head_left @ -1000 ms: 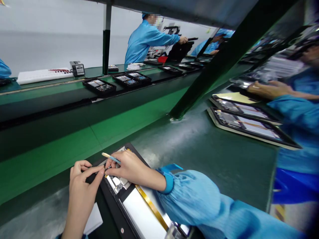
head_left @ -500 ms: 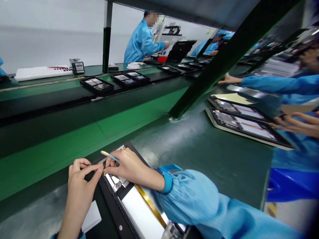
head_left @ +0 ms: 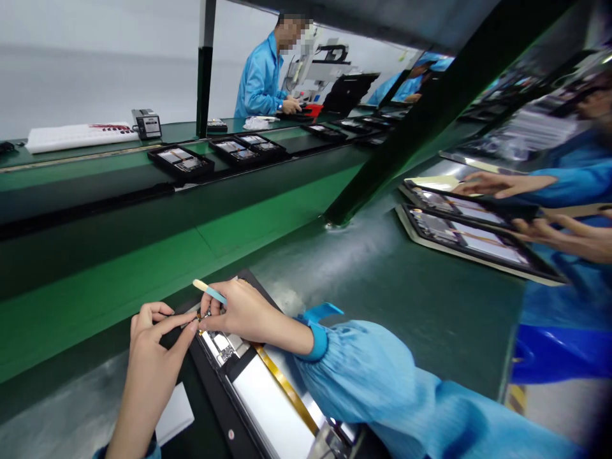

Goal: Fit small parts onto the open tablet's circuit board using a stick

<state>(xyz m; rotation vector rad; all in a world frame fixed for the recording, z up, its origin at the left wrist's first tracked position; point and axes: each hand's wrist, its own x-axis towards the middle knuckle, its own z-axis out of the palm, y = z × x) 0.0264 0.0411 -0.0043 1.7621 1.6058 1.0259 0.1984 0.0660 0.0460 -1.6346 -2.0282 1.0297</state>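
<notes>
An opened tablet [head_left: 209,381] lies slantwise on the bench below me, its circuit board, white battery [head_left: 272,405] and gold ribbon cable [head_left: 289,390] exposed. At its far left corner, my left hand [head_left: 153,350] pinches thumb and forefinger together over a tiny part too small to name. My right hand [head_left: 246,312] is closed right beside those fingertips, over the circuit board. A thin blue stick with a cream tip [head_left: 210,291] is tucked in its fingers, pointing up and left. What the right fingertips touch is hidden.
A white card [head_left: 175,414] lies left of the tablet. On the right, a co-worker's hands [head_left: 564,236] are at two more opened tablets [head_left: 471,236]. A green slanted post [head_left: 377,153] rises beyond the bench. Black trays [head_left: 182,161] line the far shelf.
My hands stay nearly in place; the right has shifted slightly. On the right, a co-worker's hand has come nearer, over a tablet. The far worker's hands have lowered.
</notes>
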